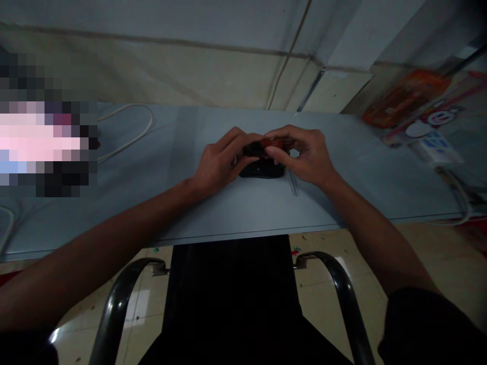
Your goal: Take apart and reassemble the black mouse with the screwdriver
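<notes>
The room is dim. A grey table [236,213] stands against a pale wall [152,66], which rises well beyond the fingers. A white cable [129,137] lies on the table far to the left of the fingers. To their far right, colourful packages [414,109] rest near the table corner. Nearer than the fingers, below the table edge, are a tiled floor [437,248] and two curved metal armrests [338,289] of a chair.
</notes>
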A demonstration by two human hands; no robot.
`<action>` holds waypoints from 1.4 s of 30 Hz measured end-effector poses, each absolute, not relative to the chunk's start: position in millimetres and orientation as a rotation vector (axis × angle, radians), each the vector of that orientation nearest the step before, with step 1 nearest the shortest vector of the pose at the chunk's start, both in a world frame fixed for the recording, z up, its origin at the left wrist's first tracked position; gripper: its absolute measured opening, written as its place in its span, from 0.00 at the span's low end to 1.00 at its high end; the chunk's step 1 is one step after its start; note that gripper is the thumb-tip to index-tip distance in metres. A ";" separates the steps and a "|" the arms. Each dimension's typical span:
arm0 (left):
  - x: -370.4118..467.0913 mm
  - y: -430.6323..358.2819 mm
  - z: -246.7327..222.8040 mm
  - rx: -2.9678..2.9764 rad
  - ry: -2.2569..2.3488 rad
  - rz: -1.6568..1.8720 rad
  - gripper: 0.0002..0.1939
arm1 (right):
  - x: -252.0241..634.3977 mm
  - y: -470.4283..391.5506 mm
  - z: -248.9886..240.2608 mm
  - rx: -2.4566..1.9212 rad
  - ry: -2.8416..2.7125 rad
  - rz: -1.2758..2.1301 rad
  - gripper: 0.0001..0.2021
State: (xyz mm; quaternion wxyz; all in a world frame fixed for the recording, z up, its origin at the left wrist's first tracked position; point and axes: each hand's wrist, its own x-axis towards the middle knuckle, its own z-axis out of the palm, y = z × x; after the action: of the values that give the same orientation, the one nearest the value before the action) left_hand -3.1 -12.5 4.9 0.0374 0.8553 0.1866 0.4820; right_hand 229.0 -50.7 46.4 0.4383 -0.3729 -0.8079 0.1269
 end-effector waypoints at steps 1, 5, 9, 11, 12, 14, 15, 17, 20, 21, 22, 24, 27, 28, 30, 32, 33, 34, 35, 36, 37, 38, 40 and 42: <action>-3.5 -12.3 5.0 2.605 0.600 1.459 0.20 | 229.8 -50.6 47.7 -0.949 -2.051 0.236 0.15; -3.9 -10.1 3.3 2.501 0.677 1.402 0.25 | 232.5 -49.8 53.2 -0.950 -2.162 -0.021 0.19; -3.5 -7.0 1.5 2.444 0.661 1.390 0.26 | 234.3 -48.3 53.8 -0.920 -2.196 -0.027 0.18; -3.8 -5.5 1.4 2.445 0.681 1.330 0.26 | 234.4 -47.6 52.9 -0.923 -2.217 0.020 0.15; -4.2 -4.6 1.3 2.451 0.684 1.290 0.26 | 234.4 -47.3 52.4 -0.934 -2.232 0.047 0.15; -5.1 -2.1 0.0 2.466 0.662 1.216 0.30 | 234.6 -46.4 51.2 -0.960 -2.265 0.086 0.15; -5.6 -0.4 -1.3 2.469 0.640 1.192 0.35 | 235.0 -45.9 50.4 -0.974 -2.282 0.095 0.15; -6.4 3.2 -5.0 2.479 0.586 1.166 0.45 | 236.2 -44.4 48.3 -0.989 -2.315 0.097 0.17; -6.7 7.3 -10.9 2.508 0.544 1.114 0.52 | 238.1 -42.0 44.1 -0.999 -2.378 0.100 0.19; -6.5 7.8 -12.2 2.518 0.535 1.093 0.52 | 238.4 -41.4 42.6 -1.001 -2.404 0.107 0.20; -6.2 7.9 -12.9 2.523 0.526 1.077 0.52 | 238.4 -41.0 41.3 -0.999 -2.430 0.120 0.20; -5.6 7.3 -13.0 2.527 0.502 1.060 0.51 | 237.3 -40.9 38.9 -0.990 -2.479 0.151 0.21; -5.0 6.1 -11.5 2.528 0.475 1.049 0.47 | 234.2 -41.7 36.4 -0.978 -2.531 0.154 0.21; -5.0 5.7 -11.0 2.527 0.475 1.042 0.47 | 233.2 -42.0 35.8 -0.980 -2.539 0.138 0.21; -5.2 5.1 -10.3 2.523 0.487 1.032 0.46 | 231.8 -42.3 34.8 -0.976 -2.544 0.113 0.21; -5.5 4.6 -9.9 2.522 0.500 1.016 0.46 | 231.1 -42.4 34.0 -0.966 -2.545 0.106 0.20; -5.7 4.3 -9.7 2.525 0.503 1.010 0.46 | 230.8 -42.3 33.7 -0.965 -2.546 0.103 0.20; -5.7 4.0 -9.5 2.530 0.503 1.005 0.45 | 230.5 -42.3 33.3 -0.969 -2.548 0.098 0.20; -5.8 3.8 -9.2 2.536 0.503 1.001 0.45 | 230.2 -42.2 32.9 -0.973 -2.549 0.091 0.20; -5.8 3.6 -8.9 2.542 0.503 0.998 0.45 | 229.7 -42.2 32.5 -0.978 -2.552 0.081 0.20; -5.7 3.4 -8.6 2.547 0.502 1.000 0.45 | 229.2 -42.2 32.1 -0.980 -2.553 0.069 0.20; -5.6 3.4 -8.4 2.551 0.499 1.004 0.45 | 228.7 -42.2 31.6 -0.980 -2.553 0.058 0.20; -5.5 3.4 -8.0 2.555 0.487 1.015 0.45 | 228.3 -42.4 31.2 -0.969 -2.554 0.043 0.20; -5.4 3.6 -7.9 2.552 0.471 1.020 0.45 | 229.0 -42.8 31.4 -0.969 -2.558 0.038 0.20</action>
State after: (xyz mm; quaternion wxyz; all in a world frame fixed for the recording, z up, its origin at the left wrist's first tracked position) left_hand -5.4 3.6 -7.9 0.1755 0.9010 0.1663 0.3601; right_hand 229.0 -42.8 31.4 0.2017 -0.3470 -0.9158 0.0135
